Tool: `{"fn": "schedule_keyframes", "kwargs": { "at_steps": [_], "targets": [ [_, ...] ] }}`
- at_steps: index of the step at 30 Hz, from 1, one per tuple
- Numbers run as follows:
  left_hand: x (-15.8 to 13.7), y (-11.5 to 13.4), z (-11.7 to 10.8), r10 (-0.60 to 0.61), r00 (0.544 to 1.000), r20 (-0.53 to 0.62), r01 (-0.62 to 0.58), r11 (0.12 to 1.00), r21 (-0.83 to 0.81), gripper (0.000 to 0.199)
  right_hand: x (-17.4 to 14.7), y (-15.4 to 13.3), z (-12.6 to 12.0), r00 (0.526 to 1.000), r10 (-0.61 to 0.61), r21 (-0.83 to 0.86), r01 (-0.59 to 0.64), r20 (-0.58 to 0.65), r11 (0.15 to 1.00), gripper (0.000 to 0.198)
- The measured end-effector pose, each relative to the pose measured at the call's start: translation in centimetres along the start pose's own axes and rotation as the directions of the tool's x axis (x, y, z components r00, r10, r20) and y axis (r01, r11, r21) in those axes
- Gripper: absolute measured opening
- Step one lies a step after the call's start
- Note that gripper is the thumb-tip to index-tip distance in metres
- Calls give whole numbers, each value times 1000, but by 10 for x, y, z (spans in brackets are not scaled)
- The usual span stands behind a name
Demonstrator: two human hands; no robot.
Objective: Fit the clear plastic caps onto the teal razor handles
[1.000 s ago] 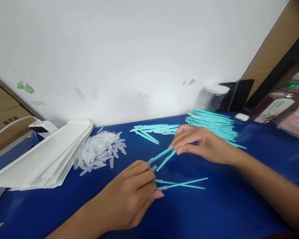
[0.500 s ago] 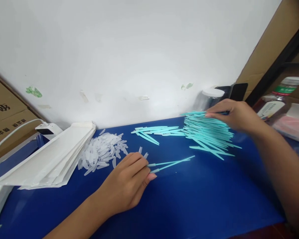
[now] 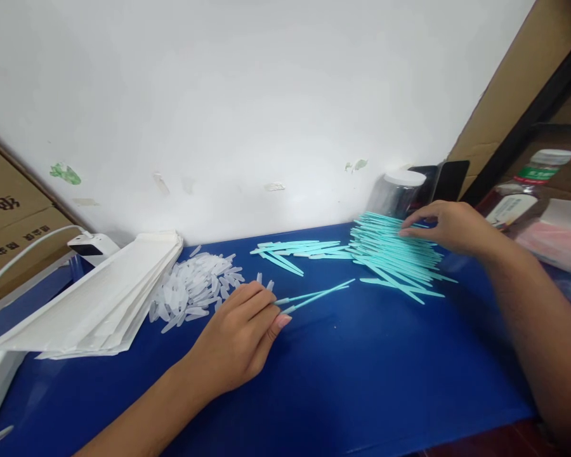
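Note:
My left hand (image 3: 247, 330) is closed, pinching two thin teal sticks (image 3: 318, 296) just above the blue table. Pale, translucent sleeves cover the stick ends near my fingers; the free ends cross toward the right. At the far right, thumb and forefinger of my right hand (image 3: 450, 225) come together on the upper part of a heap of teal sticks (image 3: 390, 254). Which stick they pinch is hard to make out. Between my hands, farther back, lies a smaller row of teal sticks (image 3: 304, 249) with pale ends. Beyond my left hand is a pile of translucent sleeves (image 3: 195, 289).
A stack of white paper sleeves (image 3: 90, 298) lies at the left, beside a white device (image 3: 94, 246) with a cable. Behind the stick heap stands a clear jar (image 3: 394, 193) with a white lid. A bottle (image 3: 518, 193) is at right. The white wall bounds the blue table (image 3: 361, 381).
My left hand has lifted slightly and shifted left with the two sticks. My right hand has moved a little down and right over the heap.

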State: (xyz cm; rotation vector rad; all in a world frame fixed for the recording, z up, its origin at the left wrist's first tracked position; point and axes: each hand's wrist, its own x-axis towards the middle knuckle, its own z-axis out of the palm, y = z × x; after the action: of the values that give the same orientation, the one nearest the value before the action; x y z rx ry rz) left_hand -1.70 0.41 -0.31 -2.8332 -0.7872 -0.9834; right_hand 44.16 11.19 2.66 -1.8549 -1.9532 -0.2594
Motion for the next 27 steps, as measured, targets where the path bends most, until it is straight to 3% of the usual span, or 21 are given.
{"fn": "schedule_keyframes", "kwargs": {
  "at_steps": [3,5,7,9,12,14,18,22,27],
  "targets": [
    [0,-3,2,-2,1000,6,2,999,36,10,-10,-39,-3,997,-58,162,64,-41,985,26],
    [0,-4,3,5,1000,9,-6,998,64,10,-24,-79,-6,982,-177,450,188,-67,873,31],
    [0,-5,5,9,1000,15,-10,997,81,9,-42,-119,-8,925,-379,614,317,-32,722,26],
    [0,-6,6,11,1000,19,-13,997,82,6,-58,-150,-6,832,-555,664,427,-23,614,20],
    [1,-5,8,22,1000,5,-22,997,76,5,-73,-170,3,745,-667,658,506,-9,557,21],
    [2,-4,9,34,999,-2,-33,996,77,6,-76,-172,9,719,-695,658,520,6,544,23],
    [3,-3,11,48,999,2,-48,995,82,10,-77,-166,14,716,-692,646,488,88,587,26],
    [2,-3,10,48,999,4,-49,993,108,13,-81,-167,12,760,-637,615,441,132,654,28],
    [-1,-4,10,38,999,5,-38,993,114,14,-82,-168,10,782,-613,650,407,115,641,19]
  ]
}}
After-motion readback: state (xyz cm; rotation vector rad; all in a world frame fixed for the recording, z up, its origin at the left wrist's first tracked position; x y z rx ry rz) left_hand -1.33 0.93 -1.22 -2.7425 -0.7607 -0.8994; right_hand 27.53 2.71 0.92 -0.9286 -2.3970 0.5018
